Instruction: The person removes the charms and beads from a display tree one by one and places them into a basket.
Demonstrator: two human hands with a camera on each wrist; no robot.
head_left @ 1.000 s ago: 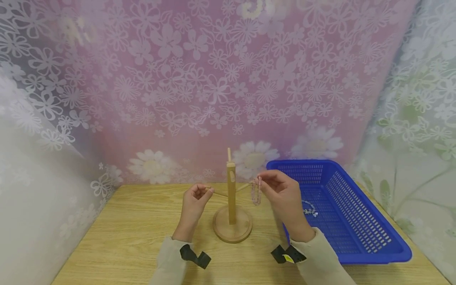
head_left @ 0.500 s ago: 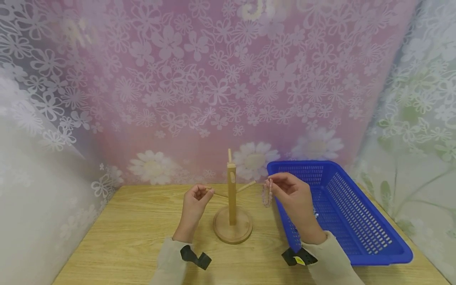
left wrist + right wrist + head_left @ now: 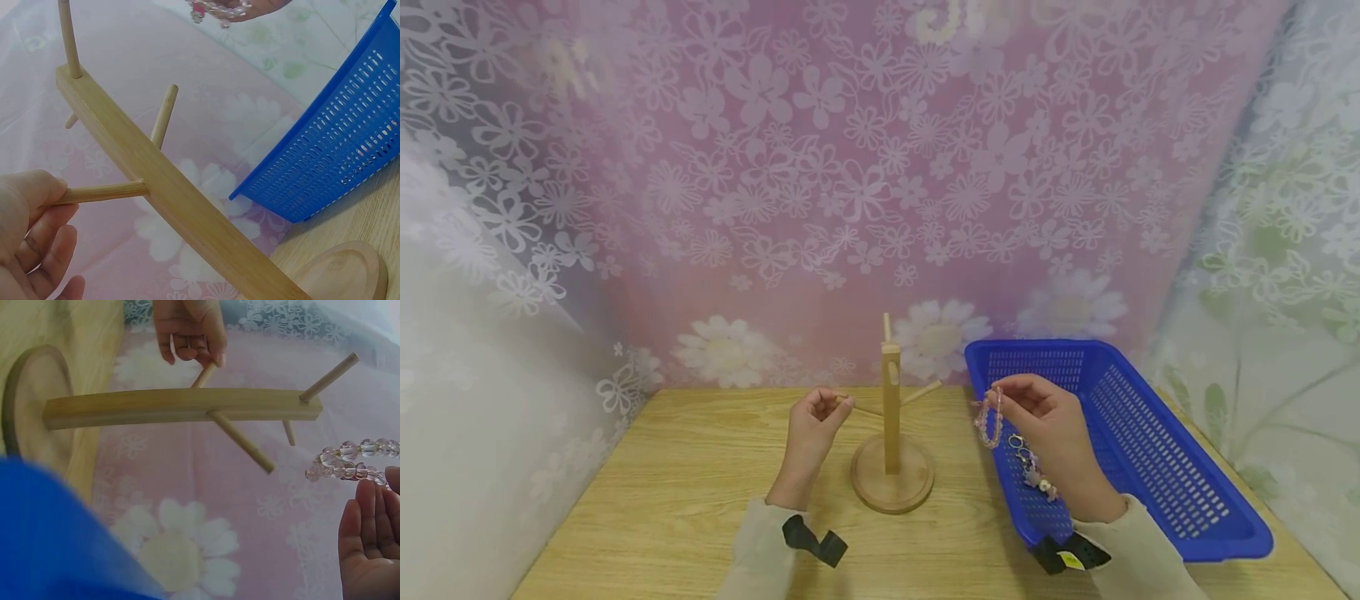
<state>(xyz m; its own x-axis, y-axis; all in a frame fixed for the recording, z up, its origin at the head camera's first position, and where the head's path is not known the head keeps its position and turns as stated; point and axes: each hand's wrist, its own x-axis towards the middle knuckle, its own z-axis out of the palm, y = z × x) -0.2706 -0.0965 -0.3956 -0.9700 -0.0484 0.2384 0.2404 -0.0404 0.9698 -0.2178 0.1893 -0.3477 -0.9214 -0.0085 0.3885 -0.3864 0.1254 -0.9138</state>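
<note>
Beige sleeves (image 3: 1138, 550), black wrist straps (image 3: 811, 542)

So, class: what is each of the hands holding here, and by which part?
The left hand pinches the tip of a side peg on the wooden stand. The right hand pinches the top of a pink bead bracelet, which hangs below its fingers.

Bracelet (image 3: 988, 423) now off peg, basketward

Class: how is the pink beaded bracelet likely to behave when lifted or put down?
The pink beaded bracelet probably flops: it hangs limp from the right hand. Its round, glassy beads look light, perhaps slippery.
</note>
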